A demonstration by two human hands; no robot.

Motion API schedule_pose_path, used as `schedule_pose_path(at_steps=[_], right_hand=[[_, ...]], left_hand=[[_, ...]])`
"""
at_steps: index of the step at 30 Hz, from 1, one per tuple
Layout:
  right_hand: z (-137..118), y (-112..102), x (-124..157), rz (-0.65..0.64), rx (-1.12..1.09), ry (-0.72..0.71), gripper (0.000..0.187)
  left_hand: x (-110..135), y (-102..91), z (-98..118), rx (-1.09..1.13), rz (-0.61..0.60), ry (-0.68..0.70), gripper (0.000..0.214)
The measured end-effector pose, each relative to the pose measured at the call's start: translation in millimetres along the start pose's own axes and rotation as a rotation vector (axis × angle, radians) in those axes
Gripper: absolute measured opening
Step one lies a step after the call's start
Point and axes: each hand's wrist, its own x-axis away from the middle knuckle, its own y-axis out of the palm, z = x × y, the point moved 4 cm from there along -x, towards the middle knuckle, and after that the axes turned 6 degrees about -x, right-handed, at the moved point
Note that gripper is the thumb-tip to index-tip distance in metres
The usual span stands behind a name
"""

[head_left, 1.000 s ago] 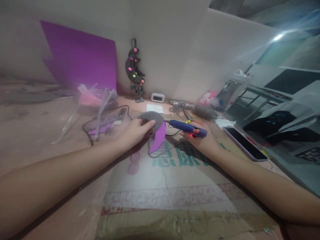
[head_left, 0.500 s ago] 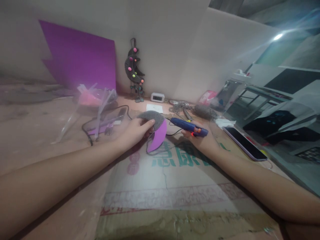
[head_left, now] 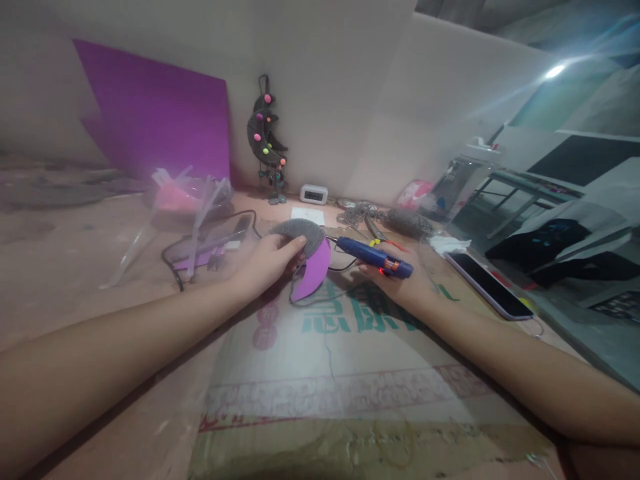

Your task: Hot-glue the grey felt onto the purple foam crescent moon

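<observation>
Pinching the partly yarn-wrapped purple crescent [head_left: 317, 268] at frame centre, the left hand [head_left: 266, 262] lies on its concave side; the right hand [head_left: 396, 287] grips a blue glue gun [head_left: 365, 251] pointing leftward at the convex edge.

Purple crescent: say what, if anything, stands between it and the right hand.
The blue glue gun, held in that right hand, its nozzle toward the crescent; a dark cord runs below the nozzle. Nothing else visible stands between.
</observation>
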Motion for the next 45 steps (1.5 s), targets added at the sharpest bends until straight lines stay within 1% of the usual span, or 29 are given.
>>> schedule_pose_path(at_steps=[3, 7, 10, 12, 15, 17, 19, 21, 24, 27, 31, 33, 35, 39, 42, 45], right_hand=[[6, 0, 1, 0.029, -0.040, 0.055, 0.019], [8, -6, 2, 0.135, -0.133, 0.150, 0.022], [7, -10, -3, 0.156, -0.224, 0.206, 0.022], [7, -12, -8, 0.162, -0.291, 0.224, 0.022], [12, -15, -21, 0.194, -0.353, 0.193, 0.027], [19, -17, -32, 0.220, -0.351, 0.191, 0.033], [29, -16, -46, 0.219, -0.312, 0.232, 0.037], [41, -12, -62, 0.197, -0.257, 0.265, 0.037], [59, 1, -90, 0.176, -0.154, 0.264, 0.035], [77, 23, -113, 0.078, -0.062, 0.312, 0.030], [91, 51, -129, -0.068, -0.064, 0.325, 0.029], [94, 59, -131, -0.119, -0.062, 0.319, 0.027], [96, 59, -132, -0.136, -0.040, 0.318, 0.027], [92, 45, -128, -0.125, 0.031, 0.293, 0.029], [78, 29, -113, -0.070, 0.099, 0.259, 0.031], [51, 14, -88, 0.027, 0.150, 0.195, 0.028]], left_hand=[[-1, 0.0, 0, 0.002, 0.004, 0.015, 0.033], [-1, 0.3, 2, -0.024, 0.006, 0.021, 0.033], [0, 0.8, 4, -0.055, 0.000, 0.018, 0.034], [1, 1.6, 4, -0.056, -0.010, 0.026, 0.034], [4, 2.0, 6, -0.089, -0.010, 0.068, 0.034], [7, 1.6, 8, -0.130, -0.005, 0.094, 0.035], [9, 1.4, 10, -0.164, -0.008, 0.111, 0.036], [10, 1.4, 12, -0.185, -0.015, 0.123, 0.037], [9, 1.4, 13, -0.204, -0.007, 0.115, 0.038], [7, 2.4, 13, -0.204, -0.007, 0.106, 0.039], [6, 5.0, 11, -0.134, -0.053, 0.096, 0.034], [5, 5.0, 9, -0.118, -0.050, 0.092, 0.034], [4, 4.5, 8, -0.098, -0.038, 0.086, 0.034], [5, 3.7, 8, -0.024, -0.025, 0.026, 0.032], [5, 1.9, 10, -0.012, 0.004, 0.002, 0.030], [4, 0.2, 10, 0.035, 0.024, 0.012, 0.027]])
